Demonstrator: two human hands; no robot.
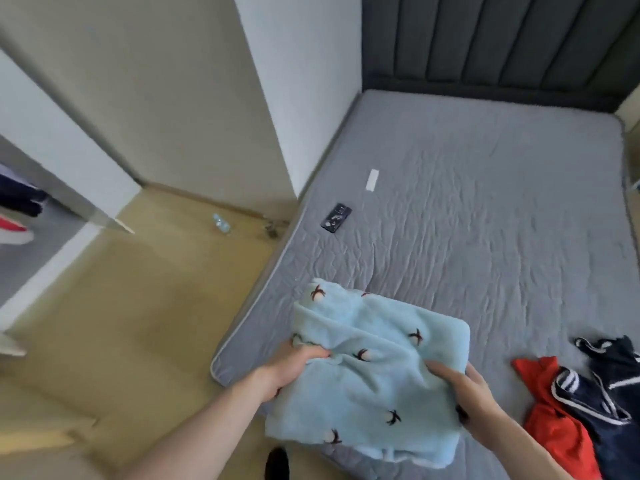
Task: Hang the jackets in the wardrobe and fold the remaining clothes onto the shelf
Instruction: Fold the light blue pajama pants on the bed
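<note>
**Folded fleece gripped at the mattress corner**

Left fingers (317, 353) curled into the near fold of the pale blue fleece garment (374, 368), pinching a ridge of fabric. Right fingers (440, 370) likewise bunched into the cloth, thumb on top, the rest tucked beneath the right edge. Left hand (291, 367) at the bundle's left side, bare forearm reaching in from the lower left; right hand (467, 396) at its right side, forearm rising from the lower right. Garment folded into a rough square, patterned with small dark marks, lying at the near left corner of the grey mattress (485, 202), lower edge hanging past the mattress rim.

Right of the fleece on the mattress: a red garment (550, 431) touching a navy jacket with white stripes (609, 386), both crumpled. Farther up the mattress, a black phone (336, 218) near the left edge. Off the mattress to the far left, an open wardrobe (20, 209) with dark and red clothes inside, blurred. A clear plastic bottle (221, 224) on the floor beside the wall.
</note>
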